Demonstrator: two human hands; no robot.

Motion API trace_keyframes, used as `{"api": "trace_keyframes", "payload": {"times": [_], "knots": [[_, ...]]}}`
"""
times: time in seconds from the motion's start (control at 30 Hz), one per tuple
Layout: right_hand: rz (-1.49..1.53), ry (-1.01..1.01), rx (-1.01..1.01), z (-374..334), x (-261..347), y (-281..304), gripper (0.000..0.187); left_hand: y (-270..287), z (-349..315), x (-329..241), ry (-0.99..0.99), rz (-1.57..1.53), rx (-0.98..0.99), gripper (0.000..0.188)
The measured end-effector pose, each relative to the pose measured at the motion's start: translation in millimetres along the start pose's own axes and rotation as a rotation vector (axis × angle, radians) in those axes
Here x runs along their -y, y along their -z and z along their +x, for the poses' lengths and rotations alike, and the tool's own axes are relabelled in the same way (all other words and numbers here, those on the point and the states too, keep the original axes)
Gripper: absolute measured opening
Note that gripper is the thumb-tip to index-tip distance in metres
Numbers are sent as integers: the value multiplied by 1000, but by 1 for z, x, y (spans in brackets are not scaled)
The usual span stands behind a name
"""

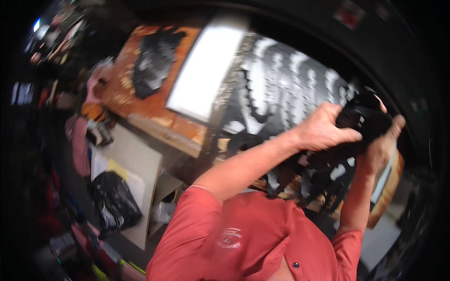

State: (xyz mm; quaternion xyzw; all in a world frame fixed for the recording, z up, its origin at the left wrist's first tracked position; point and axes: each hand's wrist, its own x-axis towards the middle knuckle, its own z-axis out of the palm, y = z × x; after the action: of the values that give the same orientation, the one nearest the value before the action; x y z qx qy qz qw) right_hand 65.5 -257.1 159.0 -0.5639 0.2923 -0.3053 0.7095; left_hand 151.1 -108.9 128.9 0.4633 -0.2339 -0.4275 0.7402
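Here, both my hands gripped a black crumpled piece of cut material [363,119] above the workbench [154,105]: left hand [323,129] clamped over its near side, right hand [382,145] wrapped around from beneath, fingers pressed into it.

Both hands grip a bunched black cloth [363,119] raised above the bench [154,105]: the left hand [323,129] clutches it from the near side, the right hand [382,145] from the far side. Below lie a black-and-white patterned sheet [286,89], a white panel [206,65] and, lower left, a black plastic bag [112,199].
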Motion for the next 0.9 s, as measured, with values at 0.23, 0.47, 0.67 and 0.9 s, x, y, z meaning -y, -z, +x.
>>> {"api": "trace_keyframes", "payload": {"times": [0.23, 0.47, 0.67, 0.9], "knots": [[-190, 404, 576, 2, -21, 9, 83, 1, -6, 19, -198, -85, -110, 19], [-676, 76, 666, 0, -4, -1, 36, 23, -31, 21, -191, 116, -111, 17], [-578, 357, 738, -9, -4, -70, 21, 82, -35, -26, -366, 231, -123, 21], [-756, 1298, 588, 28, 19, -270, 23, 236, -25, -196, -891, 733, -95, 14]]}}
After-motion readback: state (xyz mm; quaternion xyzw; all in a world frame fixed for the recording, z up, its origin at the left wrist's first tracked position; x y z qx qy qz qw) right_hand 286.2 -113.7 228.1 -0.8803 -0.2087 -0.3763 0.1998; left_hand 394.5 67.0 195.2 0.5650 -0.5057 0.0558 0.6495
